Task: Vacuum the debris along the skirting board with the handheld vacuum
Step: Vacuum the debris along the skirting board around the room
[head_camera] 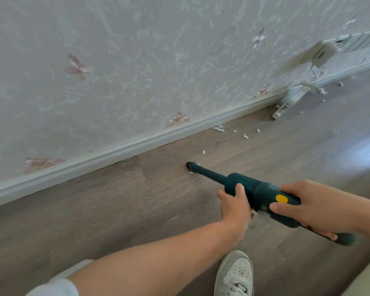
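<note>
A dark teal handheld vacuum [259, 190] with a yellow button lies across both hands. My left hand [236, 205] grips its body from below, near the front. My right hand [316, 205] holds the rear handle. The narrow nozzle tip [190, 166] touches the wooden floor, a short way out from the white skirting board [115, 151]. Small white paper scraps [219, 128] lie on the floor beyond the nozzle, close to the board, with a tiny bit right at the tip. More debris [322, 91] lies farther right.
Patterned wallpaper covers the wall above the skirting. A white power strip [283, 109] lies on the floor by the wall at the right, and a white adapter [324, 54] with a cord hangs above it. My white shoe [234, 274] stands below the vacuum.
</note>
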Demonstrator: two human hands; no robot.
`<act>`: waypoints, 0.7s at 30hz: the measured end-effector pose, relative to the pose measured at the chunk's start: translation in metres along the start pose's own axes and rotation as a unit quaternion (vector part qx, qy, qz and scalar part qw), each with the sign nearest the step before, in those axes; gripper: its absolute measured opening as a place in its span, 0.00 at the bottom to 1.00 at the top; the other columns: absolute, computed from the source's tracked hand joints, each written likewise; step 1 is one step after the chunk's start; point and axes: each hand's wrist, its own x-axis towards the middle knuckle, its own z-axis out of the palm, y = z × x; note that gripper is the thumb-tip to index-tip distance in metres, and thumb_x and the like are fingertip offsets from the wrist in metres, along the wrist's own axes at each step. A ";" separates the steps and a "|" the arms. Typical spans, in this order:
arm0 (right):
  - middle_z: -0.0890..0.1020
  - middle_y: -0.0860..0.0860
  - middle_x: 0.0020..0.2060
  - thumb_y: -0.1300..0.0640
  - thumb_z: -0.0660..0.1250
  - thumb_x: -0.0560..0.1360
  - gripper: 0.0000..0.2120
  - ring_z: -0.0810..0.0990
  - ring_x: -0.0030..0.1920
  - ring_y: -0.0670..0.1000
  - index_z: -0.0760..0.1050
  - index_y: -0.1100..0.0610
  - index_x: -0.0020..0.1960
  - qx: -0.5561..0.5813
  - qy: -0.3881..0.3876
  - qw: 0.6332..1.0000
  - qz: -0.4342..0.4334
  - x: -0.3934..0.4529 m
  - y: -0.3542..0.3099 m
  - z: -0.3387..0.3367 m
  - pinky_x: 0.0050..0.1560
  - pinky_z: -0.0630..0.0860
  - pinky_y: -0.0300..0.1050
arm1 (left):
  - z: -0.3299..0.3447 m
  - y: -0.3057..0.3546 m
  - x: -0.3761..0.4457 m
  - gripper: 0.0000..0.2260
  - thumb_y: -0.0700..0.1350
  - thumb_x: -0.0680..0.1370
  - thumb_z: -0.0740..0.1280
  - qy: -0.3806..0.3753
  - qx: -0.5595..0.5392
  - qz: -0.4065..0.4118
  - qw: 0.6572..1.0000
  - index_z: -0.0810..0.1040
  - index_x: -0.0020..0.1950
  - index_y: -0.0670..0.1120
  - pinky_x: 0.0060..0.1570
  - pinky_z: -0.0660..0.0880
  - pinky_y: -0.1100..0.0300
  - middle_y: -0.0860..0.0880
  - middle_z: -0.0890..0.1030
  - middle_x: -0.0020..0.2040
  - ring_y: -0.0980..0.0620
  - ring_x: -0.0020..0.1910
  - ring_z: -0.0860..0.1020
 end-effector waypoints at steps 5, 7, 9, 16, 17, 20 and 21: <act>0.80 0.60 0.29 0.47 0.64 0.81 0.14 0.75 0.19 0.52 0.72 0.57 0.46 0.019 0.045 0.999 0.008 0.013 0.020 0.012 0.25 0.74 0.44 | 0.014 0.004 0.017 0.19 0.55 0.85 0.59 -0.049 0.018 0.004 0.999 0.61 0.74 0.52 0.41 0.80 0.60 0.48 0.79 0.63 0.48 0.54 0.83; 0.78 0.56 0.24 0.46 0.64 0.81 0.14 0.74 0.18 0.51 0.72 0.57 0.45 0.030 0.073 0.997 0.017 0.022 0.026 0.016 0.25 0.74 0.43 | 0.024 0.013 0.028 0.20 0.55 0.85 0.60 -0.061 0.016 -0.004 0.998 0.60 0.75 0.52 0.42 0.79 0.60 0.48 0.77 0.65 0.47 0.57 0.83; 0.76 0.51 0.20 0.47 0.64 0.81 0.13 0.72 0.16 0.49 0.71 0.56 0.45 0.039 0.088 0.995 0.022 0.030 0.031 0.015 0.24 0.73 0.42 | 0.033 0.019 0.039 0.20 0.54 0.84 0.61 -0.064 -0.001 -0.013 0.998 0.61 0.74 0.53 0.42 0.80 0.59 0.47 0.77 0.66 0.46 0.58 0.83; 0.78 0.55 0.27 0.46 0.65 0.80 0.15 0.74 0.19 0.51 0.75 0.59 0.49 0.047 0.013 0.998 -0.047 0.053 0.023 -0.008 0.24 0.74 0.43 | 0.034 0.012 0.055 0.17 0.51 0.81 0.62 0.121 -0.046 0.046 0.991 0.65 0.68 0.50 0.62 0.78 0.44 0.45 0.80 0.59 0.45 0.56 0.81; 0.79 0.54 0.28 0.46 0.65 0.80 0.14 0.76 0.20 0.50 0.75 0.58 0.49 0.042 0.004 0.997 -0.060 0.059 0.016 -0.011 0.24 0.74 0.41 | 0.028 0.018 0.054 0.17 0.51 0.81 0.62 0.143 -0.057 0.044 0.987 0.66 0.69 0.50 0.63 0.78 0.44 0.46 0.80 0.59 0.45 0.56 0.81; 0.80 0.52 0.33 0.45 0.65 0.79 0.14 0.80 0.26 0.53 0.73 0.56 0.46 0.032 0.016 0.996 -0.080 0.076 -0.003 -0.020 0.26 0.76 0.42 | 0.014 0.045 0.055 0.25 0.58 0.77 0.61 0.154 -0.054 0.024 0.986 0.67 0.72 0.52 0.61 0.79 0.43 0.46 0.81 0.60 0.44 0.57 0.82; 0.79 0.51 0.34 0.44 0.65 0.79 0.14 0.80 0.27 0.53 0.73 0.55 0.46 0.027 0.020 0.996 -0.077 0.080 -0.006 -0.025 0.27 0.76 0.42 | 0.015 0.055 0.056 0.24 0.59 0.78 0.60 0.144 -0.054 0.011 0.988 0.67 0.72 0.52 0.58 0.81 0.44 0.46 0.82 0.60 0.44 0.56 0.83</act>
